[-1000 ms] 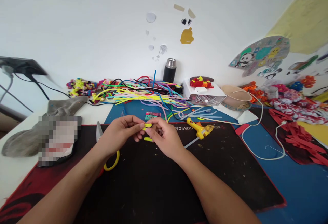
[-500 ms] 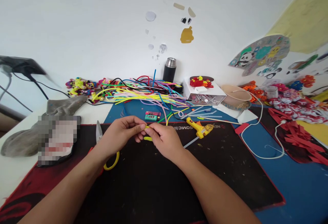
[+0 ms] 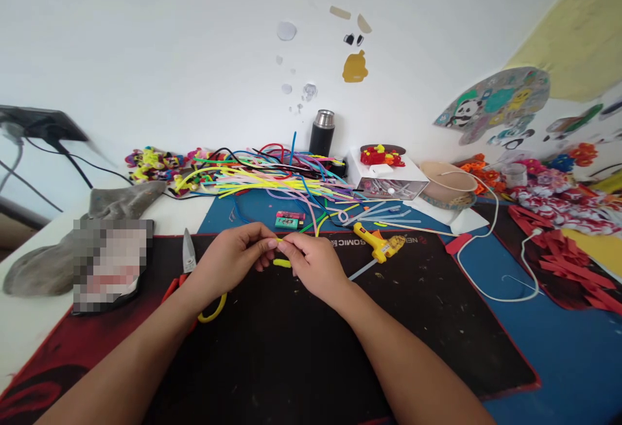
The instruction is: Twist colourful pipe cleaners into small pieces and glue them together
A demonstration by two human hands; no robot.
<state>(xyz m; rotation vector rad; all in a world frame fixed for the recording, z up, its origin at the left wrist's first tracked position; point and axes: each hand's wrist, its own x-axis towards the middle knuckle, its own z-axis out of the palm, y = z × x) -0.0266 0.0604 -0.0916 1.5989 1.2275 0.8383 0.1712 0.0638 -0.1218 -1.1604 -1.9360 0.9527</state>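
My left hand point(image 3: 238, 253) and my right hand point(image 3: 311, 260) meet over the black mat point(image 3: 272, 347). Both are closed in a pinch on a yellow pipe cleaner point(image 3: 282, 263), whose short end sticks out beneath the right fingers. Most of it is hidden by my fingertips. Scissors point(image 3: 188, 253) with red and yellow handles lie partly under my left forearm, blades pointing away. To the right of my right hand rests a yellow glue gun point(image 3: 380, 242) with a clear glue stick in its back.
A heap of coloured pipe cleaners point(image 3: 282, 179) lies along the wall, by a black thermos point(image 3: 321, 132). Further right stand a white box point(image 3: 389, 175) and a beige bowl point(image 3: 447, 179). A white cable point(image 3: 495, 295) loops over the blue table. Left is a blurred-out phone-like object point(image 3: 111, 266).
My hands stay almost in place, pinching the yellow pipe cleaner. The fingers have shifted slightly, and its short end now lies a little flatter under my right hand.
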